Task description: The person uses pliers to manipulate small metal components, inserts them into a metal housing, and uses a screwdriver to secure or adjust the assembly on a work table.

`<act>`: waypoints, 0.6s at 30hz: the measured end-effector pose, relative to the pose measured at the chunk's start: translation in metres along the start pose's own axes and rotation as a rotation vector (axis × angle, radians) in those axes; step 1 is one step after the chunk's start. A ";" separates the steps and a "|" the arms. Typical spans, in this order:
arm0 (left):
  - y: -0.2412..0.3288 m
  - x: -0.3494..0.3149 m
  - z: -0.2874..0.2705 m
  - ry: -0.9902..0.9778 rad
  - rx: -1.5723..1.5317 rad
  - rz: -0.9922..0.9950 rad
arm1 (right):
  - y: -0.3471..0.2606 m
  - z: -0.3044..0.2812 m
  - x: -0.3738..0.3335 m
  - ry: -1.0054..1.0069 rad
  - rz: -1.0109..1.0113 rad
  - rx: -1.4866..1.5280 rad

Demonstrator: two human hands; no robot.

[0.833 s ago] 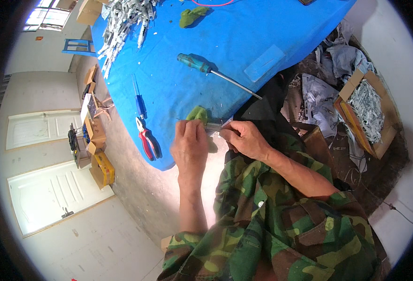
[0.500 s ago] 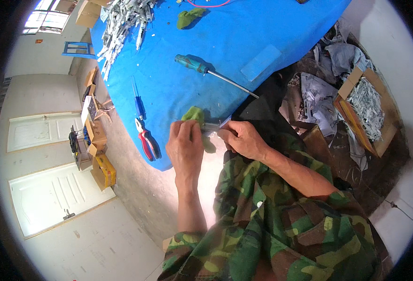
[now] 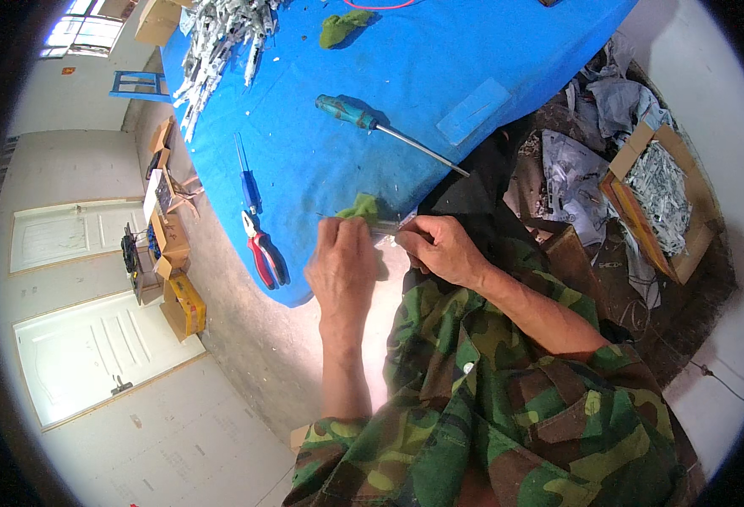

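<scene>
At the near edge of the blue-covered table, my left hand (image 3: pixel 342 264) is closed on a green cloth (image 3: pixel 363 205), which sticks out above its fingers. My right hand (image 3: pixel 442 251) pinches one end of a narrow silvery metal piece (image 3: pixel 385 226). That piece spans the gap between the hands; its other end is hidden by the left fingers and cloth. Left of my left hand lie red-handled pliers (image 3: pixel 262 253) and a slim blue screwdriver (image 3: pixel 249 182). Beyond both hands rests a large green-handled screwdriver (image 3: pixel 347 111), its shaft pointing toward the right table edge.
A heap of metal strips (image 3: pixel 224 46) covers the far left of the blue tablecloth (image 3: pixel 296 152). Another green cloth (image 3: pixel 342 29) lies farther back. On the floor at right stands an open cardboard box (image 3: pixel 642 203) of similar strips, beside plastic bags (image 3: pixel 573 173).
My left hand has turned and shifted slightly right, toward my right hand, and the green cloth has moved with it. My right hand stays nearly in place.
</scene>
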State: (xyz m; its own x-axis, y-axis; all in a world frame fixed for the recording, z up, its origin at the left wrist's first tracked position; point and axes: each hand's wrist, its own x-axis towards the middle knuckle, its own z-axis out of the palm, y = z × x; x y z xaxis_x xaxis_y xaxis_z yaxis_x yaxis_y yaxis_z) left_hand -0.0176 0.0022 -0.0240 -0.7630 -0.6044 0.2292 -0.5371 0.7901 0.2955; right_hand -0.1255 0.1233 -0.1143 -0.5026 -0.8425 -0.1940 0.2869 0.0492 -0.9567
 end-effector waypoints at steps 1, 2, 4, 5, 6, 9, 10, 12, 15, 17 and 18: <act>-0.004 0.002 -0.001 0.010 0.002 -0.022 | -0.001 0.000 0.000 -0.011 0.009 0.016; -0.007 0.003 -0.002 0.019 0.004 -0.043 | -0.003 -0.001 0.000 -0.021 0.019 0.033; -0.009 0.006 -0.004 0.020 0.003 -0.047 | -0.004 0.000 -0.001 -0.032 0.035 0.056; -0.010 0.007 -0.004 0.019 -0.010 -0.056 | -0.004 0.001 -0.001 -0.033 0.042 0.063; -0.011 0.007 -0.003 0.018 -0.023 -0.065 | -0.005 0.001 -0.001 -0.033 0.049 0.070; -0.012 0.005 -0.003 0.082 -0.095 -0.061 | -0.002 0.004 -0.002 -0.031 0.069 0.105; -0.010 0.004 -0.004 0.093 -0.119 -0.064 | -0.002 0.004 -0.002 -0.020 0.058 0.109; -0.002 0.002 -0.007 0.114 -0.166 -0.073 | -0.003 0.004 -0.003 0.000 0.037 0.118; 0.014 -0.004 -0.002 0.090 -0.206 0.036 | -0.009 0.000 -0.006 0.006 0.073 0.149; 0.023 -0.010 0.006 0.030 -0.179 0.036 | 0.001 0.004 -0.003 0.026 -0.013 0.103; 0.025 -0.011 0.009 0.004 -0.161 0.025 | 0.005 0.005 -0.002 0.043 -0.053 0.076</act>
State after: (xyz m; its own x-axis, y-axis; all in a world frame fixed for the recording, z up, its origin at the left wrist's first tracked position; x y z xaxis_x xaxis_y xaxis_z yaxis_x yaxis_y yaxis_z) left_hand -0.0263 0.0292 -0.0278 -0.7736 -0.5858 0.2417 -0.4537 0.7783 0.4341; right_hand -0.1192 0.1227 -0.1173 -0.5529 -0.8189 -0.1541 0.3193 -0.0374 -0.9469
